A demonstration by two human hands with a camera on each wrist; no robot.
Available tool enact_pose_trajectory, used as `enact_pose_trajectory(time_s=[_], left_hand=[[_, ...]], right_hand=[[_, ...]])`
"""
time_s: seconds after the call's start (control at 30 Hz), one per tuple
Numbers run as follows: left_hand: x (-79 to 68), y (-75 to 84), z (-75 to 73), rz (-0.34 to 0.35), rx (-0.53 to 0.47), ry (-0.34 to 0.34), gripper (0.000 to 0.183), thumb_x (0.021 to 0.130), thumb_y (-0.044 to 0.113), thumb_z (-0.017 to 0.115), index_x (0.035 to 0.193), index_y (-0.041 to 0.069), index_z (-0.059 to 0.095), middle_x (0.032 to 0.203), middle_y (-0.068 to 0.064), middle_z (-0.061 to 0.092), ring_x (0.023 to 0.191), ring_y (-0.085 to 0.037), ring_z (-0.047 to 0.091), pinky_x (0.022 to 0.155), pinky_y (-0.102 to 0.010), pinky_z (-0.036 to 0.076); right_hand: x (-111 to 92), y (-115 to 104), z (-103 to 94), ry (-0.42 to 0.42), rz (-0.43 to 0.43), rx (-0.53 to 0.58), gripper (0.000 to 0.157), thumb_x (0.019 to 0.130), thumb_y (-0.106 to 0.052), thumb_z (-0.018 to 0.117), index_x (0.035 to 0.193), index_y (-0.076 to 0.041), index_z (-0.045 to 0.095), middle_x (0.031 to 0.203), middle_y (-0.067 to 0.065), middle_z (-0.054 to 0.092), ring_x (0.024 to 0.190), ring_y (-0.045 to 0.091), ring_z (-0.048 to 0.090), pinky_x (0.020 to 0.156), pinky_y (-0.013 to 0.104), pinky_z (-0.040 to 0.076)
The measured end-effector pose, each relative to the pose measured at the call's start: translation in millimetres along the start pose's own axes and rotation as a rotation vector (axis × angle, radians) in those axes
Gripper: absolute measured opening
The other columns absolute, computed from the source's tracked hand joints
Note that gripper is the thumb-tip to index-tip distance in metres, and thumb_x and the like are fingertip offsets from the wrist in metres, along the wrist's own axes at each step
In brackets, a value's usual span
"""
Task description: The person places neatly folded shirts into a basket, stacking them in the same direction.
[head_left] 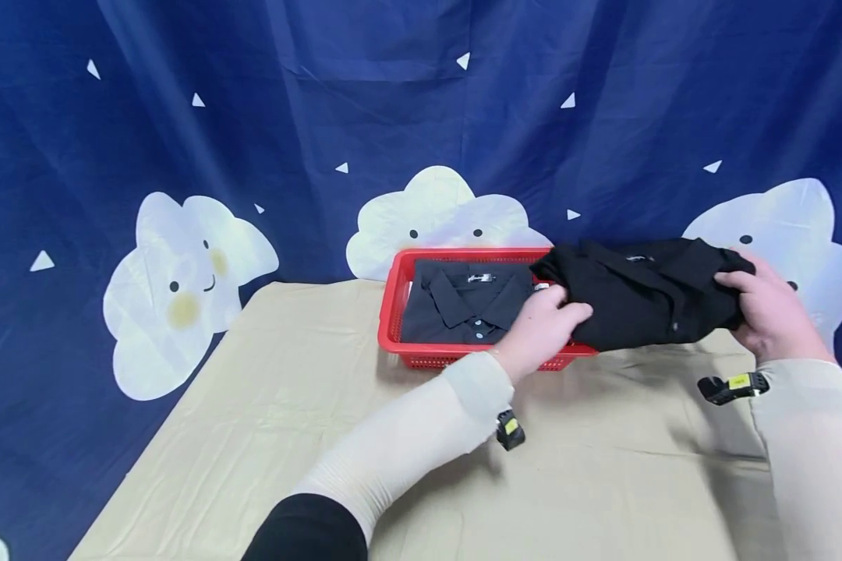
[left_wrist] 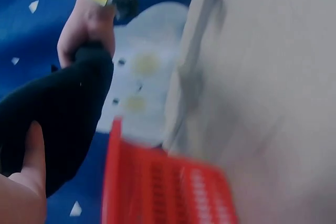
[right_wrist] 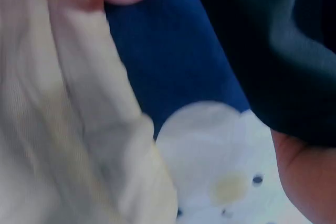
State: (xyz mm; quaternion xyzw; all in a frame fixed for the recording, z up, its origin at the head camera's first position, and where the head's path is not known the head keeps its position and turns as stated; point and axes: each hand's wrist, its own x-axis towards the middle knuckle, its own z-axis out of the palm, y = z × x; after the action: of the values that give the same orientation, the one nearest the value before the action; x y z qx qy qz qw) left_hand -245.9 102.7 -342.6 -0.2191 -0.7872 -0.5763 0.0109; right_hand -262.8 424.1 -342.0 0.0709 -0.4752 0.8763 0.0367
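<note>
Both hands hold a folded black collared shirt [head_left: 645, 304] up at the right end of a red plastic basket [head_left: 389, 312]. The left hand [head_left: 543, 323] grips its left edge, over the basket's right part. At the shirt's right edge, the right hand [head_left: 768, 300] grips with the thumb on top. A second dark polo shirt [head_left: 456, 304], folded with collar and buttons facing up, lies in the basket. In the left wrist view the held shirt [left_wrist: 63, 108] spans between the two hands, beside the basket wall [left_wrist: 168, 182]. The right wrist view shows the shirt's underside [right_wrist: 273, 61] above the right palm.
A beige cloth [head_left: 309, 405] covers the table under the basket. Behind it hangs a blue curtain [head_left: 365, 93] with white clouds and small triangles. Each wrist wears a small black camera, one at the left wrist [head_left: 510, 430] and one at the right [head_left: 733, 387].
</note>
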Motion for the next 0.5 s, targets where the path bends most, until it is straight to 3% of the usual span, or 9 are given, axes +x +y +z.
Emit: enact_pose_trajectory(time_s=[0.13,0.27,0.5], left_hand=[[1.8,-2.2,-32.8,-0.002,-0.07,0.016,0.021,0.097,0.019,0.061,0.08,0.008,0.058,0.077,-0.001,0.056,0.073,-0.015,0.053,0.065,-0.025,0.043],[2.3,-5.7,-63.9,-0.02,-0.146,0.006,0.014,0.098,0.017,0.059,0.09,0.006,0.062,0.086,-0.002,0.062,0.077,-0.015,0.057,0.07,-0.026,0.047],[-3.0,-18.5,-116.5,-0.038,-0.242,-0.036,0.022,0.1,0.014,0.052,0.115,0.003,0.064,0.11,-0.006,0.066,0.093,-0.018,0.063,0.085,-0.03,0.053]], right_hand=[[6,4,23.2,-0.086,-0.014,-0.023,0.037,0.1,0.015,0.038,0.127,-0.01,0.046,0.107,0.008,0.065,0.084,0.021,0.073,0.064,0.033,0.061],[8,6,44.6,-0.083,0.01,-0.063,0.057,0.099,0.014,0.042,0.143,-0.021,0.034,0.116,0.004,0.06,0.085,0.019,0.072,0.063,0.032,0.06],[15,19,82.8,-0.134,-0.004,-0.181,0.059,0.098,0.015,0.046,0.146,-0.019,0.043,0.121,0.004,0.059,0.093,0.015,0.07,0.068,0.029,0.06]])
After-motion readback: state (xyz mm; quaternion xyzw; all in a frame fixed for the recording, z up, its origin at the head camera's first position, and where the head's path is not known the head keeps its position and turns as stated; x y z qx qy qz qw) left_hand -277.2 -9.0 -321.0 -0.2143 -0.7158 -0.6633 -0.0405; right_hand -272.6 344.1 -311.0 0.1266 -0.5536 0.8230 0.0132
